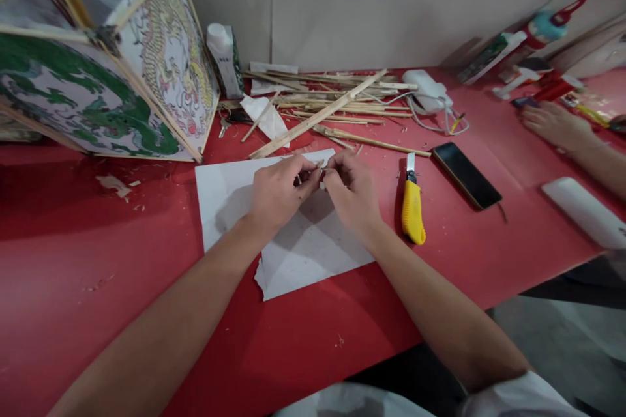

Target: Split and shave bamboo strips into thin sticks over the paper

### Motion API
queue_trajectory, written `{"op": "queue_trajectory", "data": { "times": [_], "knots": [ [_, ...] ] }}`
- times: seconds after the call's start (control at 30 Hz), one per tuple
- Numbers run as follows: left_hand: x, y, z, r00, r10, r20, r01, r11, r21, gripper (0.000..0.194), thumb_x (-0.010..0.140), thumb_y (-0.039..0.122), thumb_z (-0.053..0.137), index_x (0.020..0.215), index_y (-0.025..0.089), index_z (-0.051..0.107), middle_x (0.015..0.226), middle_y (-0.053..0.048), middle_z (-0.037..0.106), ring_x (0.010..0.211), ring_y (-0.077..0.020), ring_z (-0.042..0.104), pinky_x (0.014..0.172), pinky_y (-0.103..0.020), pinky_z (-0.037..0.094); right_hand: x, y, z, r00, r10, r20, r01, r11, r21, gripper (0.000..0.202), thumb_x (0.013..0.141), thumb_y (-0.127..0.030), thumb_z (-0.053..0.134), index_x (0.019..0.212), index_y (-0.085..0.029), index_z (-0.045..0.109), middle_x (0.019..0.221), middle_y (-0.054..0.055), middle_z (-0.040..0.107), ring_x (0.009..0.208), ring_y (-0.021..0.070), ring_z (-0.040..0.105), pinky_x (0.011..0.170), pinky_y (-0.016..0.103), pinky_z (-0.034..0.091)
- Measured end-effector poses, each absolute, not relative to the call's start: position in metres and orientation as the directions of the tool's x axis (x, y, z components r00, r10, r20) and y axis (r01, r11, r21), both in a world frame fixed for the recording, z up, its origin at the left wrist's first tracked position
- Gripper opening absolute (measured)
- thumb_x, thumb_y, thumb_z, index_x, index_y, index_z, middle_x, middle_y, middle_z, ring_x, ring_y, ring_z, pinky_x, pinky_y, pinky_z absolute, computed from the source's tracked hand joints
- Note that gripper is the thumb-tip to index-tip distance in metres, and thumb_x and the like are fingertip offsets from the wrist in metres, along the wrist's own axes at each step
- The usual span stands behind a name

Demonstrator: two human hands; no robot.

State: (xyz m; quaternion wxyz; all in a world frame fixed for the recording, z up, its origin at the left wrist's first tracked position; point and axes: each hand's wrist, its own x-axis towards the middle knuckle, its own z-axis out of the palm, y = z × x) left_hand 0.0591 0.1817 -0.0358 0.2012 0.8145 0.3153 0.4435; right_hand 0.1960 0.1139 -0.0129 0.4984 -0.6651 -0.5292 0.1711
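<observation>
My left hand [280, 187] and my right hand [356, 194] meet over a sheet of white paper [313, 267], fingertips almost touching. Both are closed in a pinch around a small pale piece [321, 164] that resembles a bit of bamboo strip; the fingers hide most of it. The paper has a torn lower left corner and lies on the red table [293, 345]. To the right of my right hand is a yellow utility knife [413, 212] with its blade pointing away from me.
A stick-framed lantern [147, 91] with painted dragon panels stands at the left. Bamboo strips [337, 104] are piled along the wall, beside a carton [225, 58] and a white charger [428, 91]. A phone [467, 176] lies right; another person's hand [557, 127] rests beyond it.
</observation>
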Motion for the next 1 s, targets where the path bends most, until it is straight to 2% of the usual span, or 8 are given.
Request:
{"op": "queue_trajectory", "data": {
  "times": [0.07,0.17,0.23,0.33,0.57,0.73,0.87,1.0],
  "knots": [
    [0.059,0.181,-0.036,0.401,0.685,0.608,0.330,-0.727,0.602,0.009,0.091,0.025,0.066,0.082,0.021,0.068,0.070,0.002,0.072,0.061,-0.0115,0.064,0.060,-0.025,0.046,0.199,0.112,-0.013,0.346,0.880,0.324,0.558,0.085,-0.826,0.014,0.089,-0.021,0.052,0.076,-0.024,0.054,0.069,-0.003,0.055,0.060,0.0120,0.049,0.056,0.028,0.037],
    [0.060,0.180,-0.034,0.402,0.685,0.608,0.315,-0.727,0.611,0.009,0.090,0.023,0.066,0.082,0.021,0.068,0.069,0.003,0.071,0.060,-0.0104,0.062,0.060,-0.024,0.044,0.205,0.111,-0.013,0.313,0.887,0.341,0.566,0.114,-0.816,0.024,0.097,-0.035,0.052,0.076,-0.024,0.055,0.067,-0.003,0.054,0.060,0.0126,0.048,0.056,0.029,0.036],
    [0.060,0.180,-0.033,0.403,0.685,0.606,0.306,-0.725,0.617,0.008,0.089,0.022,0.067,0.082,0.021,0.068,0.069,0.003,0.071,0.059,-0.0099,0.062,0.060,-0.024,0.044,0.208,0.112,-0.012,0.294,0.896,0.333,0.568,0.117,-0.814,0.032,0.098,-0.043,0.053,0.073,-0.024,0.053,0.064,-0.003,0.051,0.058,0.0126,0.046,0.055,0.029,0.033],
    [0.060,0.180,-0.033,0.426,0.684,0.593,0.295,-0.724,0.623,0.010,0.091,0.024,0.065,0.082,0.020,0.068,0.068,0.003,0.071,0.059,-0.0096,0.062,0.059,-0.024,0.044,0.209,0.112,-0.011,0.258,0.915,0.310,0.574,0.113,-0.811,0.040,0.099,-0.047,0.050,0.067,-0.024,0.050,0.062,-0.003,0.048,0.057,0.0128,0.043,0.055,0.029,0.032],
    [0.060,0.180,-0.035,0.448,0.666,0.597,0.279,-0.738,0.615,0.013,0.092,0.027,0.064,0.082,0.020,0.069,0.067,0.002,0.070,0.057,-0.0095,0.059,0.058,-0.024,0.042,0.207,0.110,-0.011,0.240,0.918,0.315,0.586,0.122,-0.801,0.035,0.097,-0.034,0.049,0.064,-0.022,0.050,0.057,-0.004,0.039,0.053,0.0109,0.034,0.052,0.030,0.023],
    [0.058,0.181,-0.035,0.463,0.692,0.554,0.302,-0.711,0.635,0.014,0.093,0.030,0.063,0.085,0.021,0.070,0.070,0.001,0.071,0.061,-0.0108,0.061,0.061,-0.024,0.044,0.206,0.112,-0.014,0.276,0.906,0.322,0.607,0.095,-0.789,0.029,0.090,-0.023,0.052,0.061,-0.021,0.047,0.058,-0.005,0.037,0.054,0.0096,0.033,0.053,0.029,0.022],
    [0.058,0.180,-0.034,0.448,0.722,0.528,0.318,-0.680,0.661,0.012,0.091,0.031,0.064,0.086,0.021,0.068,0.072,0.002,0.070,0.063,-0.0114,0.061,0.061,-0.025,0.043,0.200,0.113,-0.010,0.335,0.899,0.283,0.565,0.049,-0.824,0.030,0.085,-0.021,0.053,0.057,-0.021,0.044,0.057,-0.005,0.031,0.054,0.0089,0.030,0.052,0.029,0.020],
    [0.059,0.181,-0.031,0.407,0.743,0.531,0.252,-0.650,0.717,0.014,0.090,0.030,0.066,0.081,0.021,0.064,0.068,0.004,0.067,0.059,-0.0098,0.058,0.060,-0.024,0.043,0.192,0.112,-0.005,0.391,0.883,0.259,0.498,0.034,-0.866,0.031,0.084,-0.021,0.053,0.056,-0.021,0.040,0.056,-0.005,0.029,0.053,0.0087,0.029,0.050,0.028,0.020]
  ]
}}
